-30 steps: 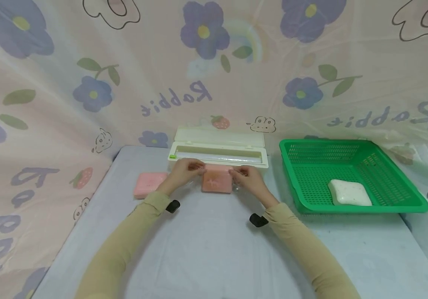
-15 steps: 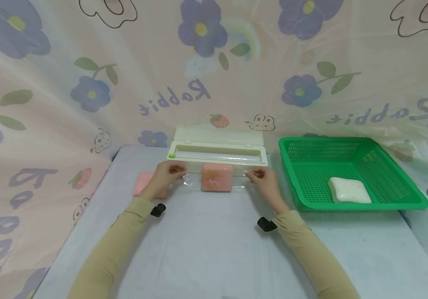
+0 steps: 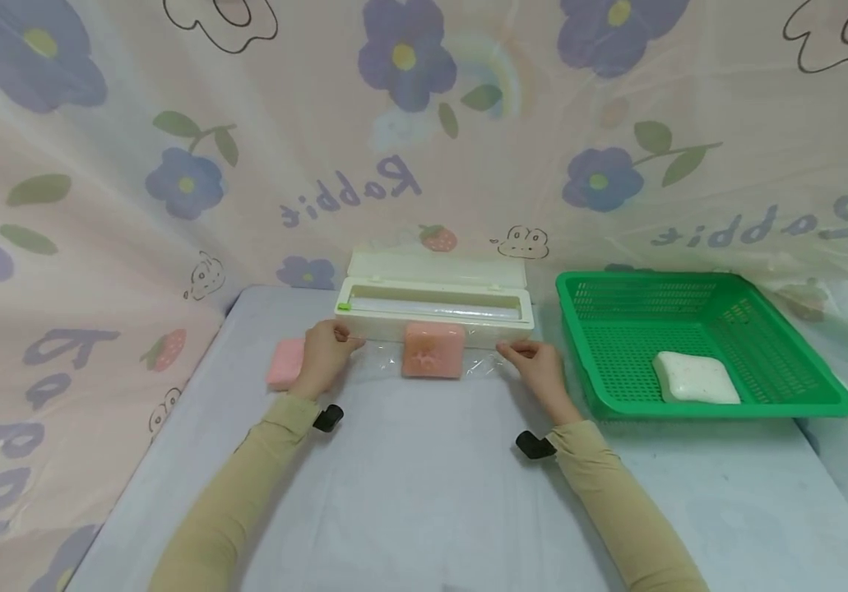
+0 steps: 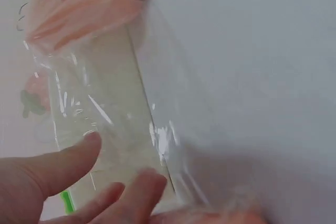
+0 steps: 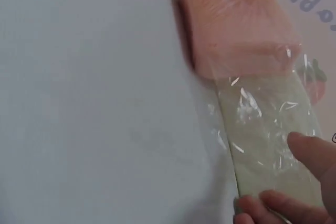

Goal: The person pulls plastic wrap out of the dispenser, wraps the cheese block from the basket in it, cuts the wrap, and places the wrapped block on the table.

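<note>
A pink soap bar (image 3: 433, 350) lies in front of a white cling film dispenser (image 3: 434, 311), with clear cling film (image 5: 247, 106) over it and stretching out on both sides. At the film's left end is my left hand (image 3: 326, 358); in the left wrist view its thumb stands apart from its fingers (image 4: 149, 182) over the film. My right hand (image 3: 538, 370) is at the right end, its thumb (image 5: 310, 150) also apart from the fingers. Left of my left hand sits a second pink soap bar (image 3: 285, 364), partly hidden by that hand.
A green plastic basket (image 3: 586, 390) stands at the right, holding a white soap bar (image 3: 696, 378). The dispenser's lid (image 3: 436, 266) is raised against the printed backdrop cloth (image 3: 468, 181). A pale cloth covers the table (image 3: 409, 493).
Both hands have moved outward from the middle soap bar to the two ends of the film, drawing it out sideways. Their fingers have since parted from their thumbs. The soap bars stay in place.
</note>
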A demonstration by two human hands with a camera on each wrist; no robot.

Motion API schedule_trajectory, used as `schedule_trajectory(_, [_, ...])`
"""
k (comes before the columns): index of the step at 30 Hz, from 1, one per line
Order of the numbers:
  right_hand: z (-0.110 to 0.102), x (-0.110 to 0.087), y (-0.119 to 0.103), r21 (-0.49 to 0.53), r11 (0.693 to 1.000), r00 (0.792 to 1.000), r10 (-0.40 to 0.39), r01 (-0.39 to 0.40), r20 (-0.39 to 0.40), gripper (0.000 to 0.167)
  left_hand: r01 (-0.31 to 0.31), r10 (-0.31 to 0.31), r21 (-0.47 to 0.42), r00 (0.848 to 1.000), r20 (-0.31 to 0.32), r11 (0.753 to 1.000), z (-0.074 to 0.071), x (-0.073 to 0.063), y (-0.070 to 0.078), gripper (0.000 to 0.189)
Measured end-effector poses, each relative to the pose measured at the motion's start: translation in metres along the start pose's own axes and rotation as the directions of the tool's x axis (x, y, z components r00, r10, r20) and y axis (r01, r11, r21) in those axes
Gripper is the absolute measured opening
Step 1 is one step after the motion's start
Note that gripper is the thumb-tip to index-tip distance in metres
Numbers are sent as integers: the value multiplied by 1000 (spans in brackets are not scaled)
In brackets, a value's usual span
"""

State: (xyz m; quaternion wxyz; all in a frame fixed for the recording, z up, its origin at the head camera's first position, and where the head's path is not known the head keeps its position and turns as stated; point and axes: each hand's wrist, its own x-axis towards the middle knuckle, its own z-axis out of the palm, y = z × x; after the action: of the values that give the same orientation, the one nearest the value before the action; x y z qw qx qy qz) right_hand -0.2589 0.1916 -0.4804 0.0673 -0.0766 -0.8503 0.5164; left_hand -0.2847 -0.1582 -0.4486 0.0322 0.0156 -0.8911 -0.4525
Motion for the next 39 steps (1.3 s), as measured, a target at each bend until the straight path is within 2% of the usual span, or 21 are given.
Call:
schedule_trajectory(3, [-2, 0, -1, 101, 993, 994, 48, -58, 95, 41, 51, -50, -35, 998, 33, 998, 1, 0, 4, 29])
schedule_trajectory(6, [-2, 1, -3, 159, 982, 986, 80, -104, 147, 42, 68, -66, -53, 997, 43, 996, 2, -1, 7, 32])
schedule_trajectory(9, [-1, 1, -5, 177, 976, 982, 101, -129, 158, 40, 48, -46, -55, 998, 39, 997, 3, -2, 10, 28])
schedule_trajectory(13, [0, 2, -7, 193, 970, 981, 118, -147, 154, 35, 23, -21, -84, 999, 28, 996, 4, -2, 12, 12])
schedule_trajectory(15, [0, 3, -7, 195, 969, 981, 126, -154, 148, 32, 28, -27, -99, 999, 18, 995, 5, -3, 11, 5])
schedule_trajectory(19, [-1, 3, -6, 175, 971, 980, 137, -161, 144, 30, 52, -51, -132, 999, 10, 990, 5, -2, 9, 4])
schedule_trajectory(24, [-6, 0, -8, 165, 971, 974, 145, -175, 175, 35, 82, -76, -201, 996, 41, 976, 2, -2, 7, 9])
schedule_trajectory(27, [-10, -3, -8, 123, 984, 982, 104, -125, 160, 35, 85, -78, -206, 996, 42, 975, -1, -2, 5, 12])
schedule_trajectory(31, [-14, -14, -13, 3, 1000, 998, -14, 14, 59, 30, 35, -33, -117, 999, 19, 992, -12, -5, 5, 15])
schedule_trajectory(35, [-22, -21, -32, -115, 983, 988, -149, 145, -29, 26, -22, 22, -44, 1000, -6, 999, -27, -4, 8, 19])
schedule_trajectory(37, [-26, -21, -44, -122, 973, 980, -197, 194, -14, 25, -45, 45, -21, 999, -15, 999, -34, -1, 8, 20])
schedule_trajectory(39, [-27, -18, -55, -96, 969, 974, -225, 228, 36, 25, -64, 64, -9, 998, -15, 998, -40, 3, 7, 22])
